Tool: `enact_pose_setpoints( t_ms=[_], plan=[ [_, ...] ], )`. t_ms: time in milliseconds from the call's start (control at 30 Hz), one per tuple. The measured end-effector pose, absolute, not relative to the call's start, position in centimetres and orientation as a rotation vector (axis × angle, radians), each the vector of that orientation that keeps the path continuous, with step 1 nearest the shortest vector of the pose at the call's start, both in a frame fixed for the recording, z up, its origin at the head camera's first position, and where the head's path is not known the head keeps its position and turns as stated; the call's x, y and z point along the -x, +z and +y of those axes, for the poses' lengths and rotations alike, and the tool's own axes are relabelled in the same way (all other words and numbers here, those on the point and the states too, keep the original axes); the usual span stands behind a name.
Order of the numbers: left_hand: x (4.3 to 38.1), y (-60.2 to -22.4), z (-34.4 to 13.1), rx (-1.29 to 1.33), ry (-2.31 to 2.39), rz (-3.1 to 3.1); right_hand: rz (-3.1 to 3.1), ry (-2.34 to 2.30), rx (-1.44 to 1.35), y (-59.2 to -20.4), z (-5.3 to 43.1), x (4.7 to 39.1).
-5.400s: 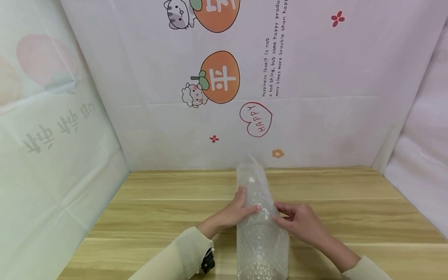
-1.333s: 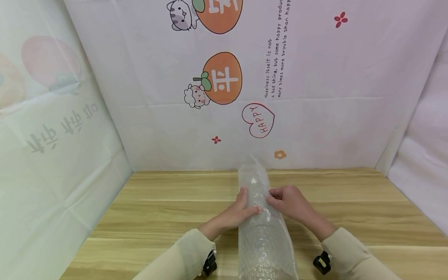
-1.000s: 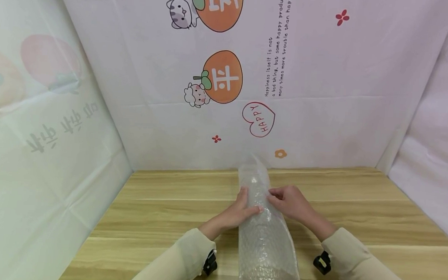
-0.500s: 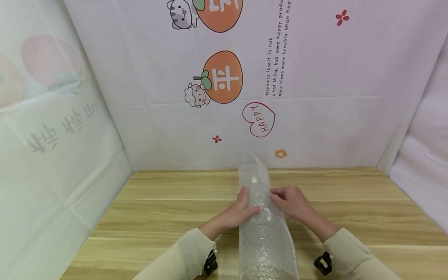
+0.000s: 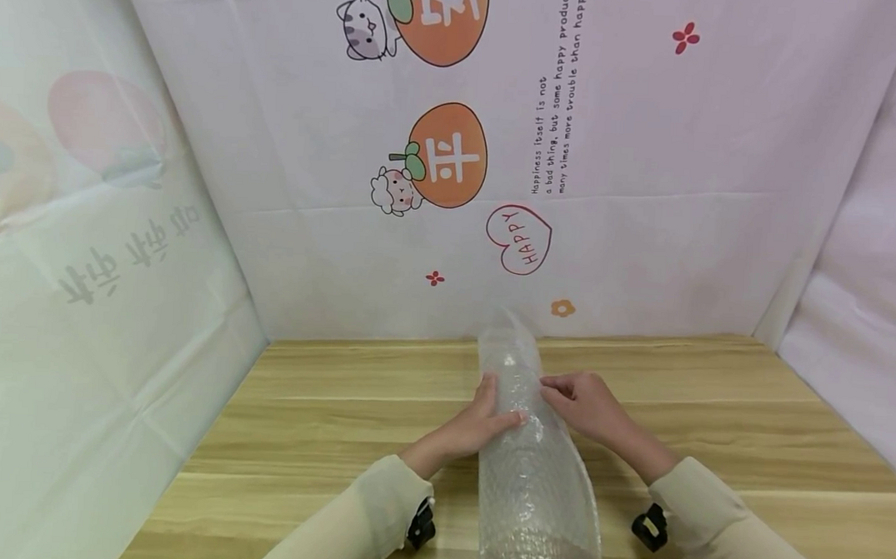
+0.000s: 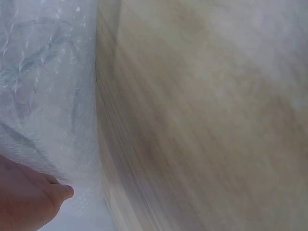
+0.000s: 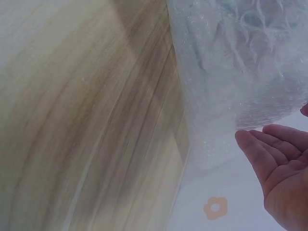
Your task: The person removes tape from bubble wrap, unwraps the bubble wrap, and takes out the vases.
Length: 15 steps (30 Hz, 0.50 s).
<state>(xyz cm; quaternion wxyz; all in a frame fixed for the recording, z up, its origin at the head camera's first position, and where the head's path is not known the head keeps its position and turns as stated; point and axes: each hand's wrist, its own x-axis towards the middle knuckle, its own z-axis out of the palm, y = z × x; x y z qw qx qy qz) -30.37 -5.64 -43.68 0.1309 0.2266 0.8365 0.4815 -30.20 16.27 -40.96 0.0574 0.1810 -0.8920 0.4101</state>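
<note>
A printed white sheet (image 5: 650,121) backs the wood-grain counter (image 5: 323,391). On that lies a cylinder of bubble wrap (image 5: 529,487), pointing away from the person — left hand (image 5: 473,424) gripping its side, thumb on top; right hand (image 5: 591,407) pinching its right edge.
</note>
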Motion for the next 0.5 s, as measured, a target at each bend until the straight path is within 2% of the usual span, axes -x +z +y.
enact_pose_setpoints(
  t_ms=[500],
  plan=[
    [30.3, -43.6, -5.6, -0.653, 1.422, 2.419, -2.733, 1.305, -0.448, -40.1, 16.6, 31.2]
  ],
)
